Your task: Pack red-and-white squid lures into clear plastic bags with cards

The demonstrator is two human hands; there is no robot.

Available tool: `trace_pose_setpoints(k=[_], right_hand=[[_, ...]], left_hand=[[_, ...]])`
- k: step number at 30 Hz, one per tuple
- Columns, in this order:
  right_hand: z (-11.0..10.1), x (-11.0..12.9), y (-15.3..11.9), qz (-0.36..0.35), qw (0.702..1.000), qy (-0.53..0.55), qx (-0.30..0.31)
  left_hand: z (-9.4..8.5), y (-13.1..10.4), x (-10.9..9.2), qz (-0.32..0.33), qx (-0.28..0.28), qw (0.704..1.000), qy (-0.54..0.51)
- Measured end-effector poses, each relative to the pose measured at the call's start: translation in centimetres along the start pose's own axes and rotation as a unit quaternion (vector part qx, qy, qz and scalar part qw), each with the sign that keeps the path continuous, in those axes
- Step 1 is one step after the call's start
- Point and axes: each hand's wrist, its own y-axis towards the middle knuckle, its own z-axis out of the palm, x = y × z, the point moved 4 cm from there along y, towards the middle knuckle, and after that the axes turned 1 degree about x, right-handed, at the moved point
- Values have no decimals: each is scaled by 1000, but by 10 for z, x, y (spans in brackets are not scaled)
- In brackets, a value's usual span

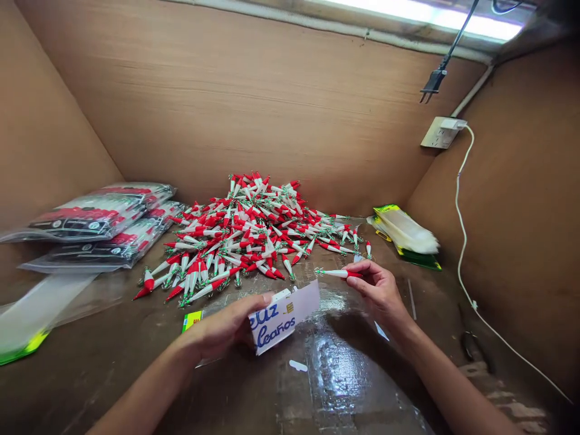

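My left hand [235, 320] is closed on a small white cardboard box [274, 329] with blue handwriting-style lettering and an open flap at its right; the box's inside is mostly hidden. Between the thumb and fingers of my right hand [378, 287] is a squid jig [338, 273], red at the gripped end and white towards its green hooks, which point left just above the flap. Behind both hands lies a big heap of similar red and white squid jigs [254, 232]. A yellow-green label [192, 320] on a clear bag shows partly behind my left wrist.
Filled clear packs [99, 217] are stacked at the left, above flat empty bags [40, 308]. More bags [403, 229] lie at the right, with pliers [473, 350] nearer me. A white cable [460, 211] hangs from an outlet [441, 133]; a loose plug [434, 83] dangles overhead.
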Motion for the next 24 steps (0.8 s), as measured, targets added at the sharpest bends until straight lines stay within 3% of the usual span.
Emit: trace_pose_setpoints(k=[4, 9, 11, 14, 17, 20, 24], right_hand=[[3, -4, -2, 4, 1000, 0, 7], [8, -8, -4, 11, 1000, -2, 30], [9, -7, -5, 11, 999, 9, 36], [6, -2, -5, 15, 999, 42, 17], [3, 2, -5, 17, 999, 43, 9], [11, -3, -6, 36, 994, -54, 88], [25, -17, -12, 47, 962, -217, 158]], left_hand=[[-7, 7, 14, -78, 31, 994, -74], [-9, 6, 5, -75, 35, 993, -83], [-7, 4, -2, -36, 28, 997, -68], [-2, 0, -18, 105, -18, 993, 54], [7, -4, -30, 212, -72, 941, 253], [18, -5, -30, 246, -77, 885, 387], [23, -3, -21, 227, -64, 865, 443]])
